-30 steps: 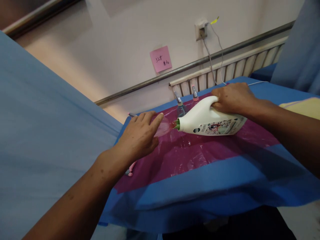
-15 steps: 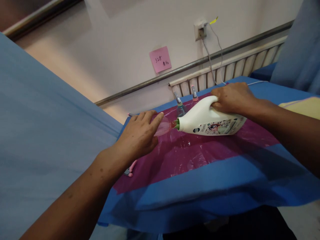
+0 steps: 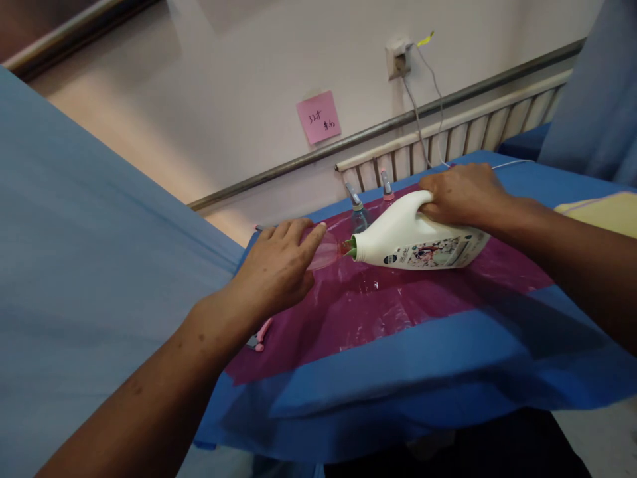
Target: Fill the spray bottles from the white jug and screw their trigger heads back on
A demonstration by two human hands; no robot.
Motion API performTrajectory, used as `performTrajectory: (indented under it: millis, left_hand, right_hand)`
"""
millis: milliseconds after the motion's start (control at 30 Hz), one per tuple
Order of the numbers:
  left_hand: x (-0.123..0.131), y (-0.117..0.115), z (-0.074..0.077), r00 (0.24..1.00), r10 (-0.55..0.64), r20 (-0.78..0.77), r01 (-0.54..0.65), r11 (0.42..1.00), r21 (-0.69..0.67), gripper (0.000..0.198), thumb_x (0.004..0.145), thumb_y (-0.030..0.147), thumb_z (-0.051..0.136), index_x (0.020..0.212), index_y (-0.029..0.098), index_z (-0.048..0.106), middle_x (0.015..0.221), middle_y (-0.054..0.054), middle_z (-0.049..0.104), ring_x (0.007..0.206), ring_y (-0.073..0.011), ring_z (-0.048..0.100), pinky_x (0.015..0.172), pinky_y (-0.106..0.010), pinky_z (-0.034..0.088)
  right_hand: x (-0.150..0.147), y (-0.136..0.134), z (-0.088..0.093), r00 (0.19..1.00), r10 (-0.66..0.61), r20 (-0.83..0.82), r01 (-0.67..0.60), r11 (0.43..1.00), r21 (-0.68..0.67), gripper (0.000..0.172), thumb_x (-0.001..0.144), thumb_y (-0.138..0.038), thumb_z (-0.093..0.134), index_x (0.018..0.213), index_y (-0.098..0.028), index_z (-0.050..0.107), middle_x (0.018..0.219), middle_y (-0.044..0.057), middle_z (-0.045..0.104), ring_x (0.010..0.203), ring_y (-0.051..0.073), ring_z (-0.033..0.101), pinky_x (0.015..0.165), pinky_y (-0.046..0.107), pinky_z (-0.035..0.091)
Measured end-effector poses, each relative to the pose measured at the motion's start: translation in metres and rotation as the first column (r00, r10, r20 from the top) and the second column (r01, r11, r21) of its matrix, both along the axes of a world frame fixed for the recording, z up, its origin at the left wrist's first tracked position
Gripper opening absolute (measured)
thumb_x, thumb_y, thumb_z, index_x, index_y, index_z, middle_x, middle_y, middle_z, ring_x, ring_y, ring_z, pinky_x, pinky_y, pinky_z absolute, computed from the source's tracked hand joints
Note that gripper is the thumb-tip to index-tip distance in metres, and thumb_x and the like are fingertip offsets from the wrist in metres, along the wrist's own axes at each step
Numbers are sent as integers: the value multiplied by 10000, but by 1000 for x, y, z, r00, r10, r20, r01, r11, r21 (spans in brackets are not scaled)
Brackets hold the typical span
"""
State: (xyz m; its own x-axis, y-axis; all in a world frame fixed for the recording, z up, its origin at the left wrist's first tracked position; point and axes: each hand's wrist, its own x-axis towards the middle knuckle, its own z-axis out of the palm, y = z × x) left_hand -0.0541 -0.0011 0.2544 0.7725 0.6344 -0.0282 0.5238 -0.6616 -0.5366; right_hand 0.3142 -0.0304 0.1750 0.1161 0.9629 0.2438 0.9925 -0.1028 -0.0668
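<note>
My right hand [image 3: 465, 194] grips the handle of a white detergent bottle [image 3: 415, 240], tipped on its side with its green spout pointing left. The spout meets the rim of a clear pinkish cup [image 3: 326, 252], which my left hand [image 3: 281, 269] holds with fingers wrapped around it. Both hover just over a magenta plastic sheet [image 3: 378, 305] spread on a blue-covered table [image 3: 423, 378].
Two small spray bottles [image 3: 357, 207] stand behind the detergent bottle near the wall. A pink clip-like object [image 3: 259, 337] lies at the sheet's left edge. Blue cloth [image 3: 89, 252] covers the left side; a yellow item [image 3: 604, 211] sits at the right. A pink note [image 3: 318, 117] hangs on the wall.
</note>
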Motion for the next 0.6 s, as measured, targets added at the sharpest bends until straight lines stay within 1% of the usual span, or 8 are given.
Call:
performTrajectory:
  millis: [100, 167, 300, 367, 467, 600]
  left_hand:
    - [1, 0, 1, 1000, -7, -10, 7, 1000, 2, 828, 978, 178, 677, 1778, 195, 464, 1765, -227, 580, 1540, -435, 616, 1237, -603, 549]
    - [2, -1, 2, 1000, -3, -12, 3, 1000, -4, 829, 980, 175, 674, 1781, 189, 462, 1764, -226, 580, 1544, -433, 614, 1239, -596, 544]
    - [4, -2, 3, 1000, -9, -2, 9, 1000, -7, 822, 973, 164, 670, 1771, 204, 478, 1757, -210, 583, 1532, -430, 614, 1213, -585, 550]
    - [5, -2, 3, 1000, -14, -8, 14, 1000, -3, 824, 970, 157, 663, 1772, 199, 479, 1755, -214, 582, 1535, -435, 610, 1211, -590, 549]
    - [6, -2, 5, 999, -5, -38, 5, 1000, 4, 830, 975, 161, 657, 1783, 181, 467, 1763, -222, 574, 1557, -442, 598, 1228, -592, 542]
    - [9, -3, 6, 999, -3, -49, 3, 1000, 12, 841, 979, 163, 655, 1795, 192, 453, 1763, -215, 578, 1566, -439, 594, 1232, -587, 536]
  right_hand:
    - [-2, -1, 1, 993, -68, 94, 70, 997, -20, 495, 1037, -585, 558, 1282, -257, 837, 1081, 197, 860, 977, 385, 759, 754, 418, 396]
    - [-3, -2, 2, 993, -66, 100, 69, 997, -26, 511, 1040, -596, 552, 1293, -255, 837, 1105, 202, 859, 986, 389, 766, 750, 422, 396]
    - [-1, -2, 0, 996, -49, 79, 50, 999, -6, 469, 1028, -601, 584, 1327, -354, 849, 1052, 154, 861, 984, 396, 753, 754, 428, 420]
    - [1, 0, -2, 995, -48, 86, 48, 999, 2, 478, 1029, -604, 580, 1352, -375, 848, 1035, 146, 863, 989, 402, 751, 753, 431, 424]
    - [2, 1, -3, 995, -54, 85, 55, 998, -13, 496, 1029, -621, 569, 1346, -360, 848, 1060, 148, 864, 1015, 401, 758, 762, 431, 432]
    - [-1, 0, -1, 993, -65, 99, 67, 998, -19, 502, 1036, -614, 552, 1298, -304, 847, 1097, 180, 856, 997, 404, 759, 773, 446, 437]
